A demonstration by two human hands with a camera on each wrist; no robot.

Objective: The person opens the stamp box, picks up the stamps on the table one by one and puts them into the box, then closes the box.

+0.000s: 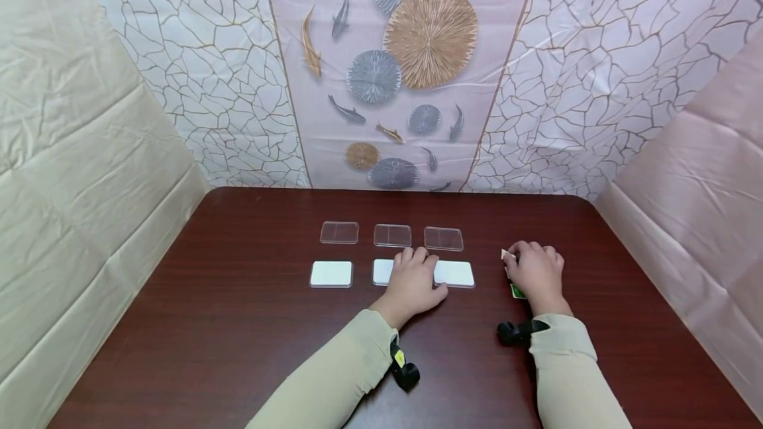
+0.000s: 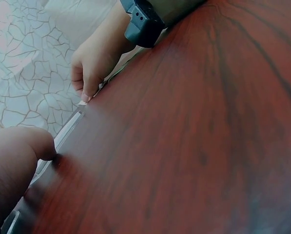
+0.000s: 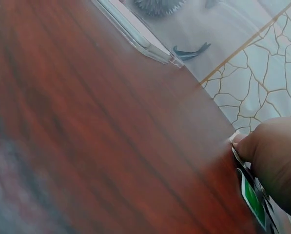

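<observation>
A row of clear plastic cases with white inside runs across the table: a left case, a middle case and a right case. My left hand lies over the gap between the middle and right ones. Its thumb is at the right case's near edge and its forefinger at the far edge, gripping that left end. To the right, my right hand pinches a small pale-edged card between thumb and fingers. A green card lies below that hand, mostly covered.
Behind the cases lie transparent lids: a left lid, a middle lid and a right lid. The dark wooden table ends at a patterned cloth backdrop. Each wrist wears a black camera.
</observation>
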